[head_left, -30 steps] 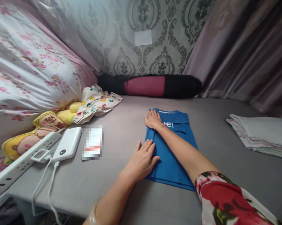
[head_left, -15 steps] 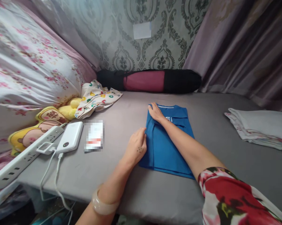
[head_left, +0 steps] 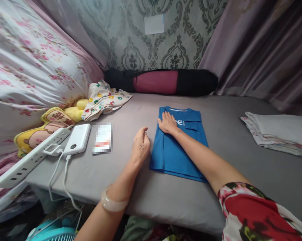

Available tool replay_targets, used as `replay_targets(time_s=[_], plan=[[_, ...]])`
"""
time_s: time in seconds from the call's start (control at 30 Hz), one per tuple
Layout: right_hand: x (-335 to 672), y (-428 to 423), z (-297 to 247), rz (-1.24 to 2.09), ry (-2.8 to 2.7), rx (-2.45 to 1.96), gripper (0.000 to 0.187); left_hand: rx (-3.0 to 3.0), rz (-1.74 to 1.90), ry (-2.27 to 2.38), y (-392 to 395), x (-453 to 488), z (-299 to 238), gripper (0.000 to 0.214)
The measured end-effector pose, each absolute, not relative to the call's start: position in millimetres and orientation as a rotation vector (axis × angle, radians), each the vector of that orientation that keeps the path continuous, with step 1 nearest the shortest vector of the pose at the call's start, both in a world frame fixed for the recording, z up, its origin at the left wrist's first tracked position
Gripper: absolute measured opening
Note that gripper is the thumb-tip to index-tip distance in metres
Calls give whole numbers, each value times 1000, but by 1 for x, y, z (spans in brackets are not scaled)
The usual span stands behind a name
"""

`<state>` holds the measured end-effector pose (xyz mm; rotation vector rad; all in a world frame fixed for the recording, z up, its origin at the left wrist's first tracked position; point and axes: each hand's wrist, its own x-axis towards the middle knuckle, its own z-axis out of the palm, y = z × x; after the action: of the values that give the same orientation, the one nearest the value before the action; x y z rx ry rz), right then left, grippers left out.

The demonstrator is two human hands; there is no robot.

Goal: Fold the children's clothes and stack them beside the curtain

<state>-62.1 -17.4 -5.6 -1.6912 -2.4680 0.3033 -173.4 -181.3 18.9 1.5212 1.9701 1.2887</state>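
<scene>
A blue T-shirt point(head_left: 181, 152) lies on the grey-covered bed, its two sides folded inward into a long panel. White lettering shows on its chest, partly covered by my right hand point(head_left: 168, 123). That hand rests flat on the upper left of the shirt, fingers stretched out. Just left of the shirt's edge, my left hand point(head_left: 141, 144) hovers apart from the fabric with nothing visible in it. Its back faces me and the fingers are loosely bent, partly hidden. A pale bangle point(head_left: 113, 202) circles the left wrist.
To the left are a power strip point(head_left: 32, 160), a white power bank point(head_left: 77, 139) with cables, a blurred-out packet point(head_left: 102, 138), a yellow plush cushion point(head_left: 27, 142) and a patterned cloth point(head_left: 104, 100). Folded white fabric point(head_left: 281, 132) lies right. A black-and-maroon roll bag point(head_left: 156, 81) lies along the wall.
My left hand has come off the shirt's left edge and moved slightly left. My right hand has flattened and shifted inward on the shirt. The view has tilted down a little.
</scene>
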Motion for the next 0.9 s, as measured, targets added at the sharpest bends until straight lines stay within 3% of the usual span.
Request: replay_targets(time_s=[0.37,0.73,0.9], plan=[[-72,-97,1,309,-2600,-1538,70,1414,1448,1951,-179,-176,20,32],[-70,-114,11,340,-2605,-1570,69,1446,1487,1924,-177,-178,16,26],[-60,-167,20,442,-2728,-1342,70,1438,1508,1921,-178,-178,17,25]])
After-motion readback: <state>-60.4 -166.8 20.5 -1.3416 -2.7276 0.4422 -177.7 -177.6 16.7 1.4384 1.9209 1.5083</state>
